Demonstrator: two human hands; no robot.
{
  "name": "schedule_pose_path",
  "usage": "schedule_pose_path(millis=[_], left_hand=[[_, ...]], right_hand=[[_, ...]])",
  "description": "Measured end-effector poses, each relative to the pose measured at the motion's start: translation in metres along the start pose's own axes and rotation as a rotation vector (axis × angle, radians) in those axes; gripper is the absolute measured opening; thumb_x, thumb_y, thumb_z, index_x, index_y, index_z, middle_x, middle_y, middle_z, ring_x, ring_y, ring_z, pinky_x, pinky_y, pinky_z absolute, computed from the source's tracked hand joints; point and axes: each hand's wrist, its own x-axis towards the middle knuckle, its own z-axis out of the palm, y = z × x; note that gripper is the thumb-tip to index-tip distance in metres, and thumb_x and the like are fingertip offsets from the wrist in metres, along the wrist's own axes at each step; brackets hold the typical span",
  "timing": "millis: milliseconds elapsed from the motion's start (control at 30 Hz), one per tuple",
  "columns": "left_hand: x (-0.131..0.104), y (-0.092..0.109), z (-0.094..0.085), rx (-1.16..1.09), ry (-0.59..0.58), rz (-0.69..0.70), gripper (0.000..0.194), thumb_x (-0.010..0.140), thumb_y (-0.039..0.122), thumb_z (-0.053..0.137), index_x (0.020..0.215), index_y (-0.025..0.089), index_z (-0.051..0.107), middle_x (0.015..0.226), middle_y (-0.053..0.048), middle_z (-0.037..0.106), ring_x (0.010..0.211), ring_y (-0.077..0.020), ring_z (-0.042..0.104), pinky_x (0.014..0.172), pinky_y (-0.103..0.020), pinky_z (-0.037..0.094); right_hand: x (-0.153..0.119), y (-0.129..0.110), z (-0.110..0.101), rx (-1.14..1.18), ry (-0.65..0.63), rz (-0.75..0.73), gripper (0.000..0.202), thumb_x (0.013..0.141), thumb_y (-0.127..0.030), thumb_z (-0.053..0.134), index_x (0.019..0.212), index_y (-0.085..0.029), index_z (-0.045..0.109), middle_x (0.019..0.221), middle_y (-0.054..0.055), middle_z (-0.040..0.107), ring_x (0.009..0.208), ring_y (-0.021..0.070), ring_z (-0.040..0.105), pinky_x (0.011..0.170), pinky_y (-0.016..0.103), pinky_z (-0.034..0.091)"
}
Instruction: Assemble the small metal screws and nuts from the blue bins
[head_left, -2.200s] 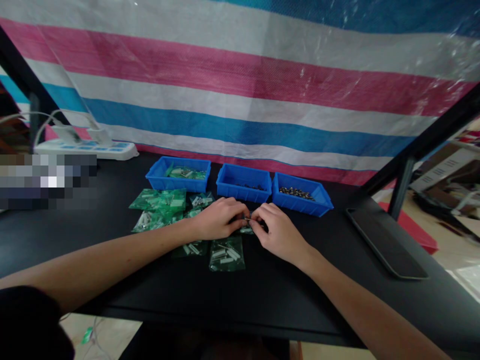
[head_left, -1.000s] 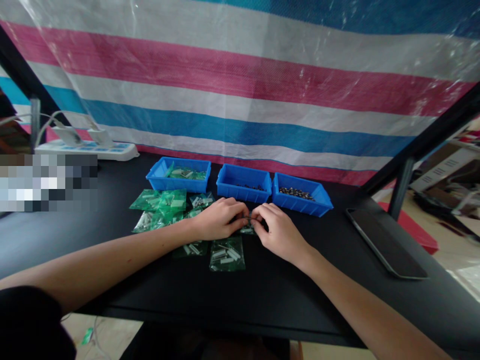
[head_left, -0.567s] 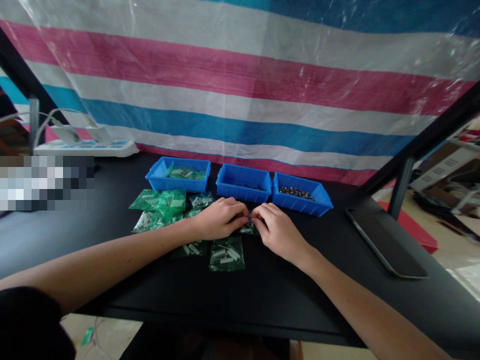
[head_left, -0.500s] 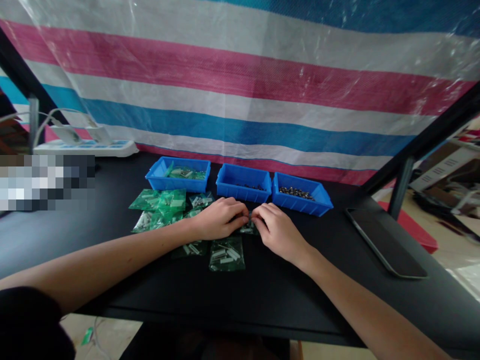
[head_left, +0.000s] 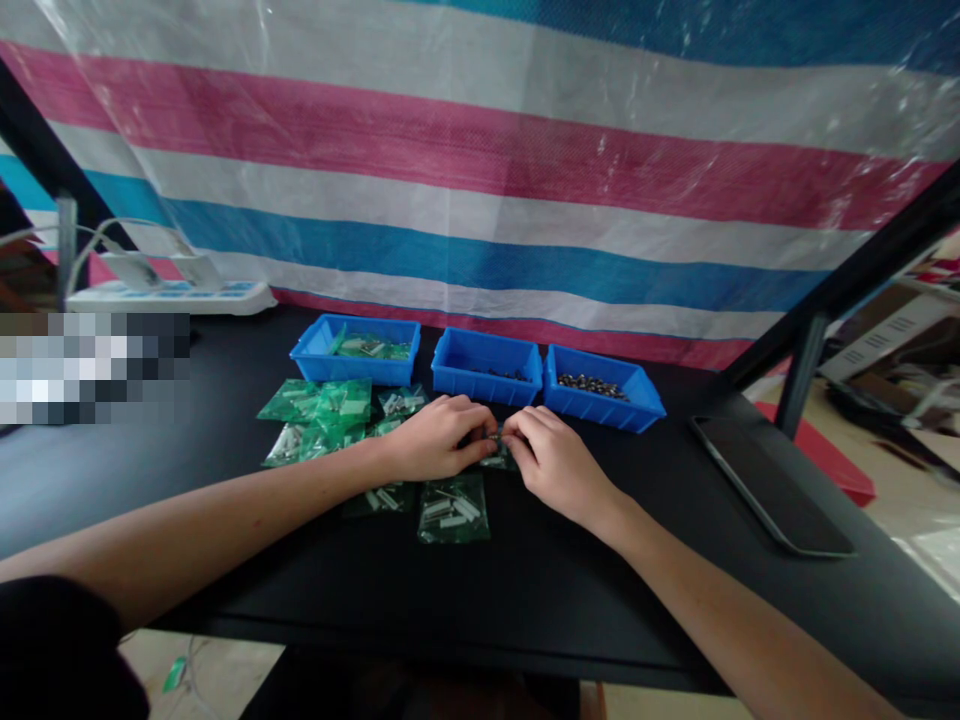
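Observation:
My left hand [head_left: 446, 437] and my right hand [head_left: 553, 462] meet fingertip to fingertip above the desk, each closed in a pinch. A tiny shiny piece [head_left: 497, 437] shows between them, too small to name. Just under the fingertips lies a small clear bag [head_left: 499, 458], partly hidden by the hands. Nearer to me rests a green-tinted bag of white and metal parts [head_left: 454, 508]. Beside it another such bag [head_left: 386, 497] is partly covered by my left forearm. Several more green bags [head_left: 322, 410] are heaped left of my left hand.
Behind the hands stand three blue bins: the left bin [head_left: 356, 378] with green bags, the middle bin [head_left: 486, 386] with a few dark bits, the right bin [head_left: 604, 412] with small metal parts. A phone [head_left: 772, 490] lies right; a power strip [head_left: 172, 298] sits back left.
Both hands keep their places, with only a slight shift of the left fingers. The shiny piece between the fingertips shows a little more clearly now.

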Motion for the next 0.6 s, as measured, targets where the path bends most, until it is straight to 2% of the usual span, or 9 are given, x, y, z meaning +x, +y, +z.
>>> schedule_pose_path(millis=[600], left_hand=[[0.0007,-0.0005,0.0007,0.019,0.001,0.031,0.022,0.091,0.026,0.037,0.088,0.016,0.056,0.080,-0.003,0.059,0.077,-0.0158,0.053,0.071,-0.026,0.037]], right_hand=[[-0.0008,-0.0010,0.0001,0.018,0.010,0.001,0.011,0.082,-0.010,0.050,0.077,-0.019,0.048,0.078,0.002,0.055,0.078,0.0175,0.049,0.071,0.030,0.041]])
